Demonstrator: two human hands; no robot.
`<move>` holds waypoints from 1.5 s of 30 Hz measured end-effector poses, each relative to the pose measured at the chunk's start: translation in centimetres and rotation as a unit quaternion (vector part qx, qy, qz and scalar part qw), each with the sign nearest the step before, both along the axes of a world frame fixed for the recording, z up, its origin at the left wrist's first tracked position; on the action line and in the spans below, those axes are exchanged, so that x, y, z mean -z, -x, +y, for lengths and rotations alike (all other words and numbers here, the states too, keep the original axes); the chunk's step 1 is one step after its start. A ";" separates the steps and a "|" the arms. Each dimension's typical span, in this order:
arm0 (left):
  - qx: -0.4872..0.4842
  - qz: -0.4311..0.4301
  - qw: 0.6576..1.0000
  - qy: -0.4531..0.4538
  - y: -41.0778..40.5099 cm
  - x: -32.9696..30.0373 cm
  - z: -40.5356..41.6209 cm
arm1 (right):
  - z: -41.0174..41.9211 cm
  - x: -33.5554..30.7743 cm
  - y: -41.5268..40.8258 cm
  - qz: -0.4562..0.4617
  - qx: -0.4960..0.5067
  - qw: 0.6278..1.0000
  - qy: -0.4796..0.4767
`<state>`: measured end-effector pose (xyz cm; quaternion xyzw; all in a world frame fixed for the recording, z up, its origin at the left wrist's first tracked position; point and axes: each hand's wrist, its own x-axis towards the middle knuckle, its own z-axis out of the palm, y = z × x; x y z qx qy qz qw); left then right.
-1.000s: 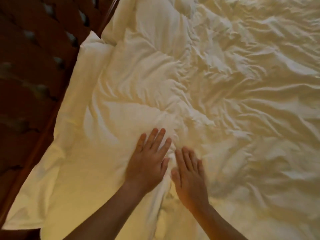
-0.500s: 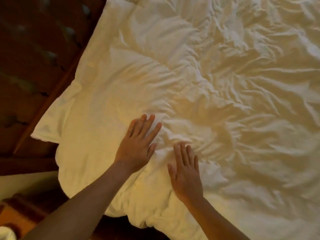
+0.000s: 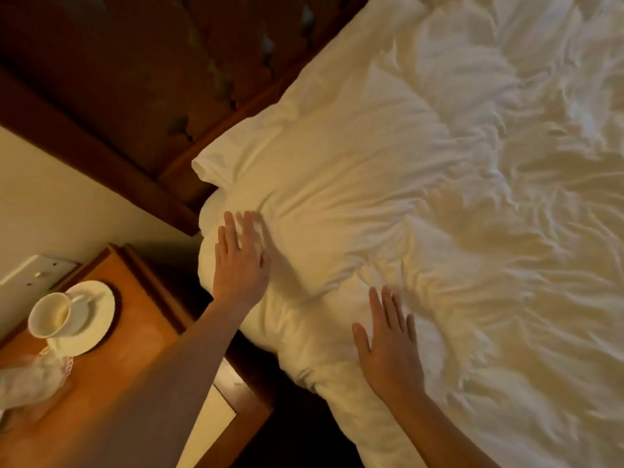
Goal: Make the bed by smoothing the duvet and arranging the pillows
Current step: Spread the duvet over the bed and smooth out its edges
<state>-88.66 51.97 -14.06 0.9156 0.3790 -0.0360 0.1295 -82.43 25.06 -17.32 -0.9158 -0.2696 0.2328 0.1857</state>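
Hands (image 3: 240,265) flat near duvet (image 3: 405,197) corner (fingertips blurred).

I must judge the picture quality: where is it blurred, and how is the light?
Head view: warm, dim yellow light; the left hand is motion-blurred at its fingers; the right hand is sharper; the duvet shows soft crease shadows; the headboard is nearly dark.

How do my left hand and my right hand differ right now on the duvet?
The left hand lies by the duvet's corner near the nightstand; the right hand lies nearer you, further along the bed. The left fingers look motion-blurred; the right fingers look sharp. Both are flat, palm down.
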 end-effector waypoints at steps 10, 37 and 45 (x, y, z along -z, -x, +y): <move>-0.194 -0.026 0.955 0.221 3.6 3.3 6.5 | 6.9 2.1 4.2 -0.026 -0.130 0.989 -0.059; -0.183 -0.052 0.921 0.340 4.6 -2.0 10.7 | 12.0 -2.0 9.1 0.090 -0.127 0.983 -0.101; -0.288 -0.128 0.794 0.520 -3.6 -8.8 5.7 | 10.8 -6.3 9.3 0.132 -0.030 0.986 -0.093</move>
